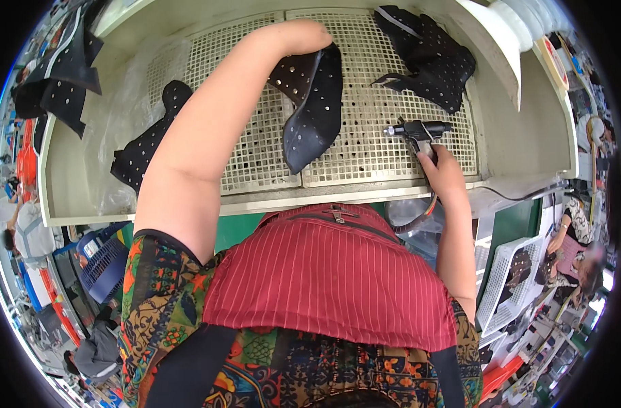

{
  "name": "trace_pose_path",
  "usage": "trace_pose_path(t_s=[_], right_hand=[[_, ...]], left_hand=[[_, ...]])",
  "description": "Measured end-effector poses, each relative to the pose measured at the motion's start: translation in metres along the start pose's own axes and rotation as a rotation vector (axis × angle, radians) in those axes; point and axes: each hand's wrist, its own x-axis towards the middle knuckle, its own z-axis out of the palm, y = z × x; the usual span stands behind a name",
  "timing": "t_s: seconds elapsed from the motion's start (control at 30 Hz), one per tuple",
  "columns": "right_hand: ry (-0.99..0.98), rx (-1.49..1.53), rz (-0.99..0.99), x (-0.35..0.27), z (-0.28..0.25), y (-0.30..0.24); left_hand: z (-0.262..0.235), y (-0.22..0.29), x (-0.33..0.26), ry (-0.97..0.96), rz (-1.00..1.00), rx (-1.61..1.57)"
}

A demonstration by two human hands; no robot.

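My left arm reaches across to the far middle of a cream tray (256, 204) with a grid floor. There my left hand (315, 35) is at the top edge of a black studded shoe upper (317, 109), which hangs curled below it. Its fingers are hidden behind the piece, but it appears closed on it. Toward the right, my right hand (446, 173) is wrapped round the handle of a spray gun (422, 129). The gun has a black body, and its silver nozzle points left toward the upper. A hose runs down from the handle.
More black studded pieces lie at the tray's left (150, 139) and far right (433, 58); another hangs over the far left rim (58, 81). A pale duct hood (494, 47) juts in at upper right. A white basket (508, 279) stands right, near a seated person.
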Motion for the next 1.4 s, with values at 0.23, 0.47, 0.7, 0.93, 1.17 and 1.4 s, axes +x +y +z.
trace_pose_path(t_s=[0.23,0.47,0.7,0.93,1.17,1.4], right_hand=[[-0.416,0.871,0.295,0.015,0.009,0.005],[-0.320,1.066,0.141,-0.008,-0.010,-0.055],[0.025,0.344,-0.338,-0.006,-0.018,-0.121],[0.110,0.129,-0.512,-0.011,-0.016,-0.134],[0.161,0.103,-0.478,-0.006,-0.017,-0.133],[0.182,-0.078,-0.530,-0.017,-0.021,-0.138]], left_hand=[[-0.013,0.005,-0.001,-0.017,0.004,-0.024],[-0.019,0.006,0.010,-0.091,-0.013,0.033],[-0.013,0.015,0.014,-0.090,-0.040,-0.009],[-0.003,-0.001,0.026,-0.107,-0.039,-0.030],[-0.002,0.008,0.033,-0.085,-0.019,-0.015],[-0.005,0.018,0.035,-0.069,-0.025,-0.003]])
